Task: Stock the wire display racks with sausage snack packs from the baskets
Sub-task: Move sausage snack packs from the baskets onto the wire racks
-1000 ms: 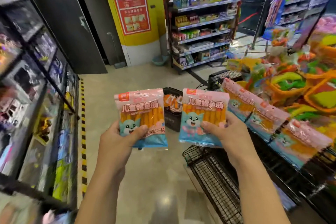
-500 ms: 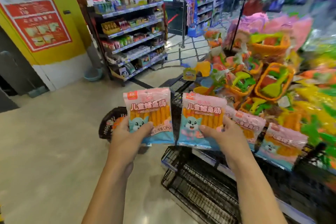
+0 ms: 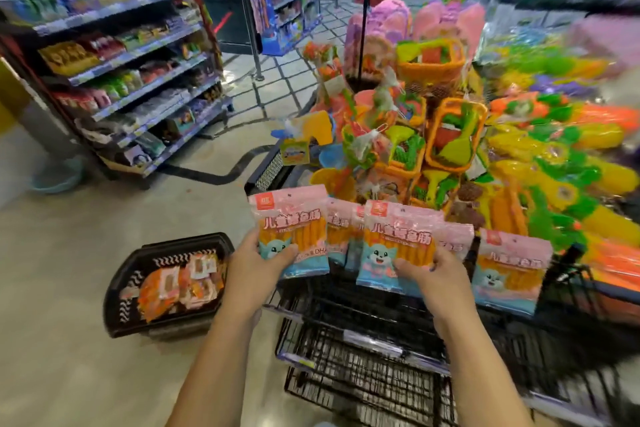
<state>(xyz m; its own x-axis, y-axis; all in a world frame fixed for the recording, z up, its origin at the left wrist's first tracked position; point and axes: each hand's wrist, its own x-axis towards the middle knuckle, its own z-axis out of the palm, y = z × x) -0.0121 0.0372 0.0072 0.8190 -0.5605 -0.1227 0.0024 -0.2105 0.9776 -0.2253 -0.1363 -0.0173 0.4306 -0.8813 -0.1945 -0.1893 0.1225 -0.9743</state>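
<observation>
My left hand (image 3: 254, 272) grips a pink-and-blue sausage snack pack (image 3: 292, 225) by its lower edge, thumb across the front. My right hand (image 3: 434, 282) holds a second, identical pack (image 3: 398, 243) the same way. Both packs are upright just in front of the top tier of the black wire display rack (image 3: 367, 350). Several more packs stand in that tier, one at the right (image 3: 510, 270) and others (image 3: 341, 229) partly hidden behind the held ones. A black basket (image 3: 166, 284) on the floor to the left holds more orange snack packs.
Bright plastic beach toys (image 3: 446, 135) are piled behind and right of the rack. A grocery shelf unit (image 3: 131, 55) stands at the back left, with a blue basin (image 3: 57, 178) beside it. Bare floor lies to my left. The rack's lower wire tiers extend toward me.
The view has swung right and down toward the rack. Both hands have carried their packs closer to the rack's top tier, and the floor basket has come fully into sight.
</observation>
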